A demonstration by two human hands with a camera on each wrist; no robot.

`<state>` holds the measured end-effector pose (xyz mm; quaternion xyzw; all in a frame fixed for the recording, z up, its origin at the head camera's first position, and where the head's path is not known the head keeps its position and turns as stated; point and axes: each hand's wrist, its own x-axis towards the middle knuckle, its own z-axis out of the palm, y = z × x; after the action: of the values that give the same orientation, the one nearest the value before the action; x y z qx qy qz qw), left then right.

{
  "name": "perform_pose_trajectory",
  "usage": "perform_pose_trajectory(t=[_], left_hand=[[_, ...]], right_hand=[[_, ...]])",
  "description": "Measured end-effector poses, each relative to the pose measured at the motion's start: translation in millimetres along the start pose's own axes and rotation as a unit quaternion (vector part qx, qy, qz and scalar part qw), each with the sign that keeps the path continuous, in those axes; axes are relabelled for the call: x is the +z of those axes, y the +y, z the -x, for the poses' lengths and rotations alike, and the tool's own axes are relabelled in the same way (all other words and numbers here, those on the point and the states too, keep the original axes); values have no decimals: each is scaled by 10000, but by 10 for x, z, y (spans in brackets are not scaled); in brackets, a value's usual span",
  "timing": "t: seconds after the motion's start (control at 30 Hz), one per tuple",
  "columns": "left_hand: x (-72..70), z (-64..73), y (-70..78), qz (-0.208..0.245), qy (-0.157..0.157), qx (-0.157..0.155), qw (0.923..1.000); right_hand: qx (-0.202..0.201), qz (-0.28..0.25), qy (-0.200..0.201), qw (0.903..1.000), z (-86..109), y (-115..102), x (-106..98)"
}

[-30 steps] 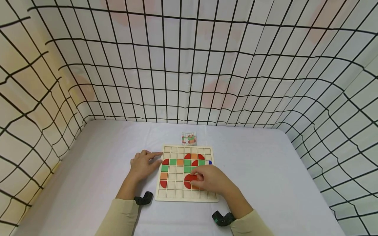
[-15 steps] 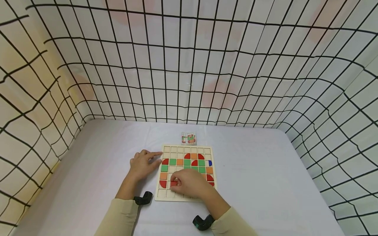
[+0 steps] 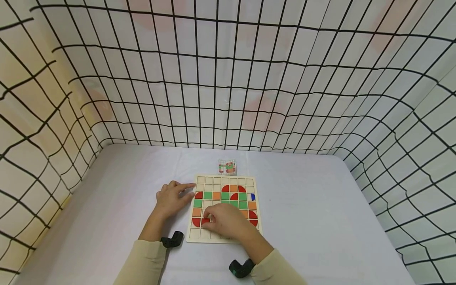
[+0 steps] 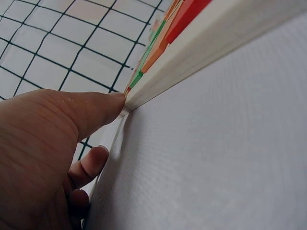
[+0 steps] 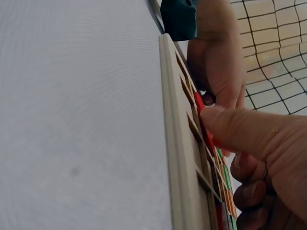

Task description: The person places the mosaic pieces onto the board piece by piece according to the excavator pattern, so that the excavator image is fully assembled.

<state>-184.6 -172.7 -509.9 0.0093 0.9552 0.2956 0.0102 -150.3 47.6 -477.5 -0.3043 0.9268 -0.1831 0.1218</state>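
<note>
A square wooden grid board [image 3: 194, 240] lies on the white cloth, with red quarter-circle, green and orange square tiles in its cells. My left hand [image 3: 172, 200] lies at the board's left edge, its thumb [image 4: 98, 106] and index finger extended and touching the rim. Over the lower left cells, my right hand [image 3: 228, 221] pinches a red tile [image 3: 205, 221] between thumb and index finger, close beside another red quarter-circle tile [image 3: 196, 222]. In the right wrist view the thumb [image 5: 230, 125] presses that red tile's near side. The right hand covers several cells in the board's lower middle.
A small pattern card [image 3: 227, 167] sits just behind the board. One blue-and-white tile [image 3: 252, 196] is at the board's right side. Black wire mesh [image 3: 221, 99] encloses the table at the back and both sides. Each wrist wears a black device.
My right hand has moved left across the board, from its right-centre cells to the lower left, with the red tile, then slightly farther left. My left hand has stayed at the board's edge.
</note>
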Motion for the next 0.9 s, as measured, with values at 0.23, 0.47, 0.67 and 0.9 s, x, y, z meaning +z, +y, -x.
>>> perform_pose_trajectory(t=[0.23, 0.47, 0.67, 0.9], left_hand=[[12, 0, -1, 2, -41, 17, 10000], [4, 0, -5, -27, -3, 45, 10000], [-13, 11, 2, 65, -98, -16, 9999], [-56, 49, -16, 271, -332, -192, 9989]], right_hand=[[21, 42, 75, 10000, 22, 13, 7], [369, -421, 75, 9984, 80, 61, -50], [513, -385, 409, 9971, 177, 293, -139], [1075, -144, 896, 9901, 431, 738, -407]])
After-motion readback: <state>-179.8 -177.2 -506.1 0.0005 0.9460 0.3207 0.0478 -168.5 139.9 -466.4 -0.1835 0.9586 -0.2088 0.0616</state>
